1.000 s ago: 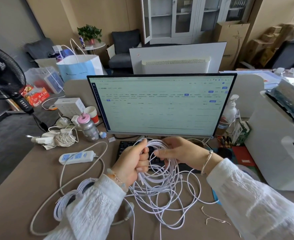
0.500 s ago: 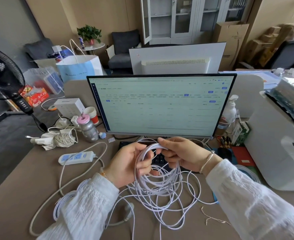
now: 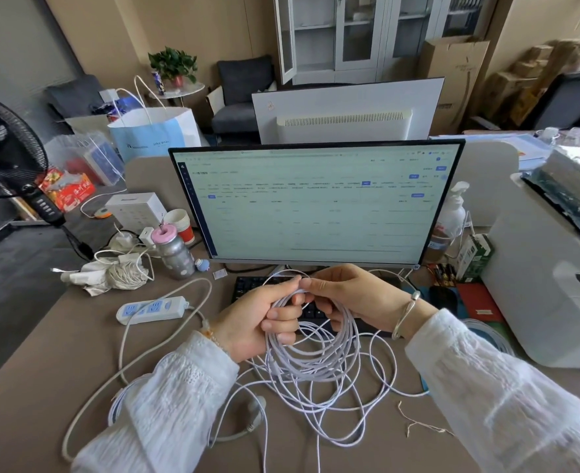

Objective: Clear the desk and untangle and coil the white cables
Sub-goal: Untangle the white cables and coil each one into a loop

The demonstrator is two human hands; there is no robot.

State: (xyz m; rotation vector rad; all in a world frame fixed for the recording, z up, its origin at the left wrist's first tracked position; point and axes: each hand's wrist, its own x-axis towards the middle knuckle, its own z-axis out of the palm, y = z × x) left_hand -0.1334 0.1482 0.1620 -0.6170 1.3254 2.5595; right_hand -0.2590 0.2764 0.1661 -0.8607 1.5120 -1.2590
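A thin white cable (image 3: 310, 361) hangs in several loops in front of the monitor, its loose part sprawled on the brown desk (image 3: 36, 363). My left hand (image 3: 257, 319) grips the left side of the loop bundle, fingers curled round it. My right hand (image 3: 346, 295) pinches a strand at the top of the loops, fingertips meeting the left thumb. A second white cable coil (image 3: 116, 404) lies partly under my left sleeve. A white and blue power strip (image 3: 152, 308) with its thicker cord lies to the left.
The monitor (image 3: 315, 203) stands right behind my hands, with a black keyboard (image 3: 247, 288) under it. A grey bottle (image 3: 174, 254), paper cups, a cord ball (image 3: 124, 276) and adapters crowd the left back. A white machine (image 3: 551, 288) fills the right side. A thin string (image 3: 418, 423) lies near my right sleeve.
Both hands have dropped slightly and come together. The right hand has brought a strand up to the top of the loops that the left hand keeps holding.
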